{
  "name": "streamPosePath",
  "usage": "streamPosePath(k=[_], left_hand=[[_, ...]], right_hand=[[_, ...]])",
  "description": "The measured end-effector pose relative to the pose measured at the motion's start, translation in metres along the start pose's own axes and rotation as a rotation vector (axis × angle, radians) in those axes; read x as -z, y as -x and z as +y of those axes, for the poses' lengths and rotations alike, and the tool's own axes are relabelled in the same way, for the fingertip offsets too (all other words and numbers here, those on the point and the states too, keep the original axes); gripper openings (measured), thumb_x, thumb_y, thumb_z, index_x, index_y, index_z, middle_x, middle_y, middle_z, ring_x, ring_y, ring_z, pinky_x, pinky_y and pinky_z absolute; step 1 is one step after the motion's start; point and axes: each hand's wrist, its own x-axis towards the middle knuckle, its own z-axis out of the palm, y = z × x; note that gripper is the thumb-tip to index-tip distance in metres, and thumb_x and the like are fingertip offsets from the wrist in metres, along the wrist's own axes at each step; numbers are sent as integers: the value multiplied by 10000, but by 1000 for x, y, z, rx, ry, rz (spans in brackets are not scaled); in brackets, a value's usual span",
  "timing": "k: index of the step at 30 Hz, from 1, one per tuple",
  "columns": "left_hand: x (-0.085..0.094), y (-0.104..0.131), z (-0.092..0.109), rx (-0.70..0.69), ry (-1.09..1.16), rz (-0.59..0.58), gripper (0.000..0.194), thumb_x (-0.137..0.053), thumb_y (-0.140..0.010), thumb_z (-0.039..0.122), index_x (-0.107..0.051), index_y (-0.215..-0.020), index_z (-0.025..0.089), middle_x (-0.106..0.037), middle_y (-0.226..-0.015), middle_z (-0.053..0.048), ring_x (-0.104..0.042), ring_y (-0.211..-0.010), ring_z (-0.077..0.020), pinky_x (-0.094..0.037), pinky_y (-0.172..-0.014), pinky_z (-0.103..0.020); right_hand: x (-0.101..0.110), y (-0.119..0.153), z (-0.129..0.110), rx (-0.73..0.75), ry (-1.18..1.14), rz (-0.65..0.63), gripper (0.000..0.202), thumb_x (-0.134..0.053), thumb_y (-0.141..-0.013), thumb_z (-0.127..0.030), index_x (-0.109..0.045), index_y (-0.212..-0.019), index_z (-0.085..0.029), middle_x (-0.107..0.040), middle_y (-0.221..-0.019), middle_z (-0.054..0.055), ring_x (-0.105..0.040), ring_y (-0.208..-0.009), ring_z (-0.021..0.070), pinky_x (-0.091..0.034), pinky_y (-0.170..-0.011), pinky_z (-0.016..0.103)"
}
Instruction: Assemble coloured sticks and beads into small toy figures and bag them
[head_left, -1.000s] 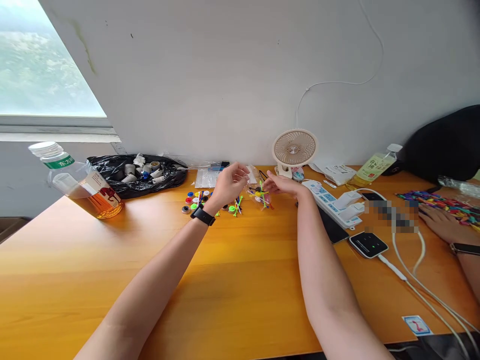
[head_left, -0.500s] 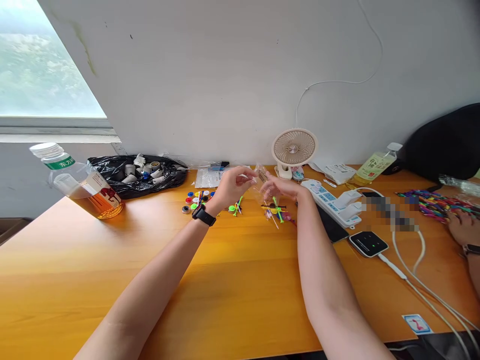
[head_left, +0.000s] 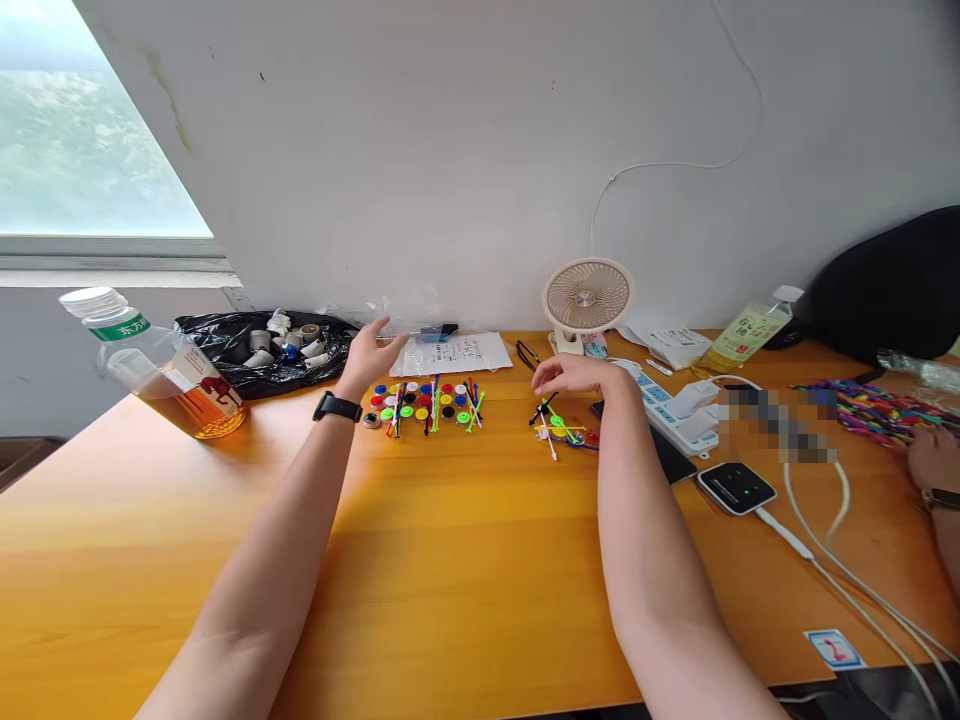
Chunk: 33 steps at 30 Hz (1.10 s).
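My left hand [head_left: 370,357] is raised beside the black bag, fingers spread and holding nothing. Just past its fingertips is a crumpled clear plastic bag [head_left: 401,305], blurred and partly see-through. My right hand [head_left: 571,374] hangs over a small loose pile of colourful plastic arrow pointers [head_left: 559,428] and discs, fingers loosely bent and apart, nothing seen in them. Between my hands lie rows of small round plastic discs [head_left: 421,414] in several colours, with more arrow pointers [head_left: 436,405] laid across and between them.
A black plastic bag [head_left: 225,350] with grey pipe pieces and a tea bottle [head_left: 161,370] stand left. Behind are a white paper packet [head_left: 457,353] and a small fan [head_left: 588,297]. A power strip [head_left: 667,410], phone [head_left: 671,460], cables and another person's hand [head_left: 934,465] are right.
My left hand has swung left, away from my right hand, and let go of the clear bag, now at the back left. My right hand has let go of it too and stays over the pile.
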Motion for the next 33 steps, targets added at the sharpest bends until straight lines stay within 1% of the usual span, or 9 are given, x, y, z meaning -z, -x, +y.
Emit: streamPosePath(k=[2, 5, 13, 17, 20, 22, 25, 28, 33], left_hand=[[8, -3, -10, 18, -126, -83, 786, -732, -880, 519, -547, -1553, 159, -487, -1632, -199, -405, -1542, -405, -361, -1233, -494], [9, -5, -14, 15, -252, -85, 866, -764, -842, 558, -517, -1580, 175, -346, -1710, -217, -253, -1595, -484, -285, -1254, -573], [-3, -2, -25, -22, -397, -134, 801, -753, -789, 657, -628, -1451, 223, -251, -1750, -199, -215, -1528, -622, -315, -1143, -714], [-1, 1, -28, -1, -421, -113, 666, -680, -867, 580, -628, -1457, 275, -211, -1772, -142, -174, -1549, -598, -287, -1150, -727], [4, 0, -18, -37, -424, -39, 671, -649, -912, 549, -598, -1499, 230, -158, -1777, -176, -166, -1572, -559, -264, -1197, -680], [9, -1, -5, -90, -404, 6, 665, -650, -928, 515, -588, -1511, 203, -207, -1759, -197, -194, -1576, -530, -256, -1224, -650], [11, 2, 22, -250, -251, 12, 573, -636, -953, 428, -615, -1470, 181, -504, -1606, -189, -395, -1514, -440, -345, -1217, -581], [0, 16, 52, -404, 58, -144, 412, -638, -966, 422, -697, -1310, 203, -729, -1327, -127, -679, -1217, -313, -544, -1039, -440], [-50, 48, 79, -487, 393, -458, 367, -679, -962, 393, -678, -1268, 190, -761, -1210, -120, -750, -1039, -215, -609, -882, -312]], right_hand=[[1, 1, -1, 16, 81, -94, 250, -940, -589, -261, -839, -818, -247, -812, -914, 41, -720, -923, 269, -514, -760, 301], [-2, -1, 0, -61, 157, -103, 226, -918, -538, -193, -836, -741, -246, -813, -869, 31, -713, -850, 257, -492, -704, 298], [0, -7, 14, -117, 152, 29, 209, -928, -512, -220, -788, -666, -241, -738, -689, 16, -645, -699, 217, -453, -630, 296], [7, -7, 18, -105, 121, 105, 242, -914, -533, -206, -767, -722, -243, -730, -732, 24, -641, -721, 226, -468, -656, 314], [12, -5, 17, -87, 83, 225, 282, -915, -553, -194, -753, -778, -248, -694, -734, 28, -633, -740, 234, -467, -687, 327], [12, -4, 13, -58, 53, 320, 288, -900, -593, -205, -732, -823, -247, -671, -719, 21, -616, -724, 223, -449, -682, 323], [7, -1, -4, 43, -61, 380, 276, -844, -712, -303, -698, -936, -237, -663, -713, 5, -579, -678, 186, -410, -626, 297], [-6, -2, -30, 188, -288, 341, 283, -781, -820, -400, -670, -1014, -226, -692, -754, 16, -569, -658, 155, -406, -592, 266], [-30, -11, -65, 313, -552, 204, 190, -754, -854, -318, -610, -917, -210, -729, -733, 26, -626, -615, 139, -481, -585, 244]])
